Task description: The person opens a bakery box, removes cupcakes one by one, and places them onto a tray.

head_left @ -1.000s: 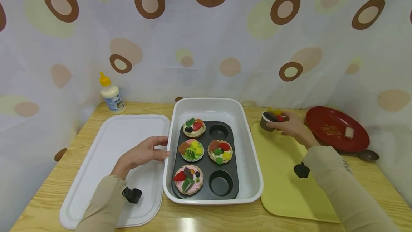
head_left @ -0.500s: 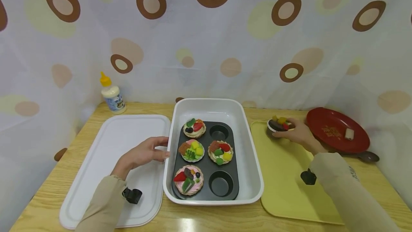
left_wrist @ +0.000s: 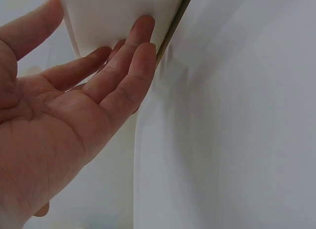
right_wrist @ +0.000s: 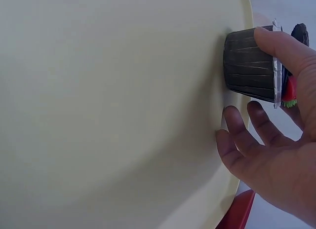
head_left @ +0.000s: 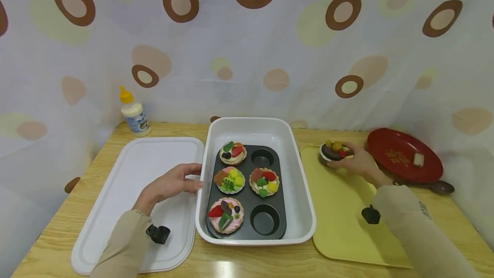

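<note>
My right hand (head_left: 360, 164) holds a chocolate cupcake (head_left: 327, 154) at the back of the yellow tray (head_left: 343, 226), thumb on its side. In the right wrist view the cupcake has a dark pleated cup (right_wrist: 249, 63) with a silver rim, close over the tray; red and green toppings show beside it. My left hand (head_left: 173, 181) rests against the left wall of a white bin (head_left: 305, 183), its straight fingers (left_wrist: 116, 71) touching the outside. Inside the bin lies a dark muffin pan (head_left: 270, 199). Its left cups and middle right cup hold fruit-topped tarts (head_left: 229, 180); the other two are bare.
A white tray (head_left: 139, 170) lies under my left forearm. Behind it stands a yellow-capped bottle (head_left: 136, 117). At the back right, a red plate (head_left: 397, 153) bears a small beige piece (head_left: 418, 159), with a dark spoon (head_left: 441, 187) beside it. A patterned curtain surrounds the table.
My right hand has moved a little to the right with the cupcake, which went from tilted to more upright. My left hand stays at the bin.
</note>
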A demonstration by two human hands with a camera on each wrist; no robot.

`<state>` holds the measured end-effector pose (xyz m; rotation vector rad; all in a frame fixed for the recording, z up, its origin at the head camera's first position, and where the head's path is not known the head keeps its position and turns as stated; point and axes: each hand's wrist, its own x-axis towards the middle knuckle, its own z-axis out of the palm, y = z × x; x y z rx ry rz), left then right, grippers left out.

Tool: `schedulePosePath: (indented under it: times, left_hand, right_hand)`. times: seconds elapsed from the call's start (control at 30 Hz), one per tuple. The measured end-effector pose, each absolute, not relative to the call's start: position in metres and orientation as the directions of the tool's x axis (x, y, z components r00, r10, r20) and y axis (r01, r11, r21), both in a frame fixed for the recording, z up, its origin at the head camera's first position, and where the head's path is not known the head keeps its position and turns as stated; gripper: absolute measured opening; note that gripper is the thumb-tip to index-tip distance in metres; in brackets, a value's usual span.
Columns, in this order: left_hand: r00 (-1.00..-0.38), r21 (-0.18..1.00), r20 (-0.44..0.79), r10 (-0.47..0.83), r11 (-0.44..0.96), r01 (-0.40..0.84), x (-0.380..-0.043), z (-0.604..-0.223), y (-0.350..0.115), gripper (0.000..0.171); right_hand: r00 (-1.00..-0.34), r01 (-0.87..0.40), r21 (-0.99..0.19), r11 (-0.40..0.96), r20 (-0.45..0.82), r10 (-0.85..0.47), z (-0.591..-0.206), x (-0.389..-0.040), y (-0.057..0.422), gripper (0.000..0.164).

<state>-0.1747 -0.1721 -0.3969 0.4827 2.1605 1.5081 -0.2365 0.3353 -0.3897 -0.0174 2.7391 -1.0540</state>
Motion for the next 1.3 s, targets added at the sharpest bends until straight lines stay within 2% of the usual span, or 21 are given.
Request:
schedulePosePath:
  times: [0.2,0.33,0.57,0.8,1.07,1.3]
  left_hand:
    - [-0.83,0.943,-0.173,0.531,0.334,0.017,-0.175,-0.397,-0.172,0.061]
    - [-0.833,0.942,-0.179,0.524,0.336,0.009,-0.174,-0.396,-0.171,0.061]
    - [-0.832,0.942,-0.171,0.528,0.335,0.019,-0.173,-0.396,-0.172,0.06]
    - [-0.833,0.94,-0.175,0.524,0.341,0.018,-0.174,-0.397,-0.173,0.061]
    - [-0.835,0.939,-0.18,0.52,0.345,0.012,-0.174,-0.397,-0.172,0.06]
    - [-0.836,0.94,-0.181,0.519,0.342,0.01,-0.174,-0.397,-0.172,0.06]
  right_hand:
    - [-0.971,0.076,-0.672,0.737,-0.219,-0.1,-0.389,-0.236,0.337,0.098]
    - [-0.969,0.075,-0.719,0.691,-0.217,-0.12,-0.385,-0.234,0.34,0.098]
    - [-0.992,-0.001,-0.826,0.564,-0.069,-0.102,-0.371,-0.22,0.34,0.078]
    - [-0.994,-0.075,-0.861,0.503,0.024,-0.108,-0.352,-0.209,0.322,0.061]
    - [-0.958,-0.169,-0.91,0.379,0.062,-0.279,-0.335,-0.204,0.279,0.044]
    - [-0.905,-0.253,-0.914,0.316,0.108,-0.411,-0.326,-0.201,0.237,0.048]
